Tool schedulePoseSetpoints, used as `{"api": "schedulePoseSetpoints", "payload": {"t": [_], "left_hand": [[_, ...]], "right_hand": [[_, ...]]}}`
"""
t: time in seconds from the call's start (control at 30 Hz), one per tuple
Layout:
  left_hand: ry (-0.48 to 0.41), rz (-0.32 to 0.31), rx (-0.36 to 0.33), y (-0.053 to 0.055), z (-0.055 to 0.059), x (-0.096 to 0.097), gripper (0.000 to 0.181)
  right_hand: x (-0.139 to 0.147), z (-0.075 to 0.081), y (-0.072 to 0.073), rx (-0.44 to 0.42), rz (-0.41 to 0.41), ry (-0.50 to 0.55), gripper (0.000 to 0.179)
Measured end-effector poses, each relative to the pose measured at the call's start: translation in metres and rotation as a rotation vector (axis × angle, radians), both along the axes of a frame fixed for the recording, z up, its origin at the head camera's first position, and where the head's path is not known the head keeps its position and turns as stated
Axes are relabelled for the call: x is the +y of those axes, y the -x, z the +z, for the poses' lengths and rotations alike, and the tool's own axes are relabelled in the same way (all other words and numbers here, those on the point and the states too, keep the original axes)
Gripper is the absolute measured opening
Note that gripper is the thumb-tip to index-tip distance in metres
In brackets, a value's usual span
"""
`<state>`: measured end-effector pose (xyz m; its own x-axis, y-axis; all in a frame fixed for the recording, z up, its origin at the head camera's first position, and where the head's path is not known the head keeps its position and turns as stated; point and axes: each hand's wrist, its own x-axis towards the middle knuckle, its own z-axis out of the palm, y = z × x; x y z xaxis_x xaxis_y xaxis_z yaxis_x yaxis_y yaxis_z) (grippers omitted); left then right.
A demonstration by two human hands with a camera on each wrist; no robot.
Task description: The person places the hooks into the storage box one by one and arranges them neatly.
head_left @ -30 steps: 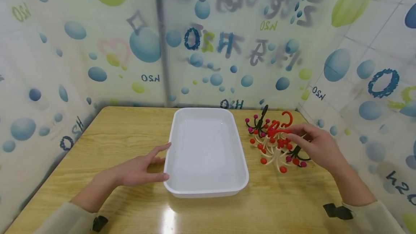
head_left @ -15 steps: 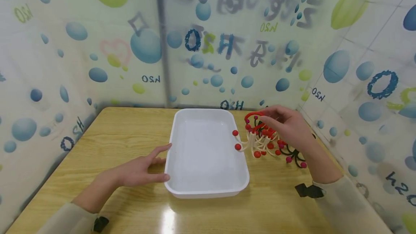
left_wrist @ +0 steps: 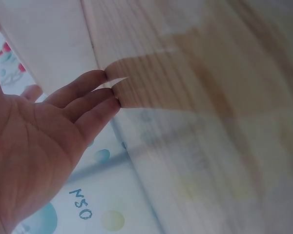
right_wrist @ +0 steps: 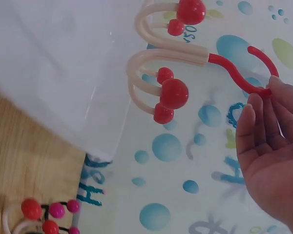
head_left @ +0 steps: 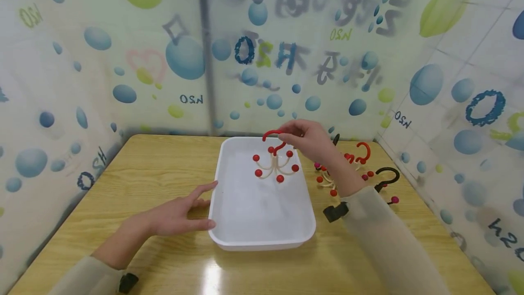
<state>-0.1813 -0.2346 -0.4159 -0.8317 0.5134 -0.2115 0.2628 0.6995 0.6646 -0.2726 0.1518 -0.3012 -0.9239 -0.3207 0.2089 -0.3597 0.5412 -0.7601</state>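
Observation:
My right hand (head_left: 308, 139) pinches the curved red hook of a multi-arm hanger (head_left: 274, 160). Cream arms tipped with red balls hang below it, above the far half of a white tray (head_left: 262, 244). In the right wrist view the thumb and fingers of the right hand (right_wrist: 268, 141) meet on the red hook, while the hanger's cream arms (right_wrist: 171, 53) point away from the palm. My left hand (head_left: 173, 216) rests against the tray's left rim, fingers extended and thumb apart. The left wrist view shows the palm of that hand (left_wrist: 39, 141), its fingertips near the wooden table (left_wrist: 195, 97).
More hangers lie to the tray's right: one with a black hook (head_left: 389, 172), one with a red hook (head_left: 364, 151), others partly behind the right forearm. A patterned curtain (head_left: 262, 90) closes off the table's back, and similar sheeting stands at both sides.
My right hand has lifted one red-hooked hanger out of the pile and carried it left, over the tray. The left hand stays at the tray's rim.

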Motion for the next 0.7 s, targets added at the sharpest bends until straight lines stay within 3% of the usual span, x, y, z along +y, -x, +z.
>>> {"api": "schedulePoseSetpoints", "payload": {"t": [0.43, 0.7], "left_hand": [[0.012, 0.006, 0.011, 0.0, 0.0, 0.0, 0.1], [0.021, 0.012, 0.005, -0.001, 0.001, 0.002, 0.101]], "right_hand": [[-0.05, -0.014, 0.039, -0.153, -0.007, 0.048, 0.028], [-0.066, -0.036, 0.058, -0.208, -0.047, 0.071, 0.022]]}}
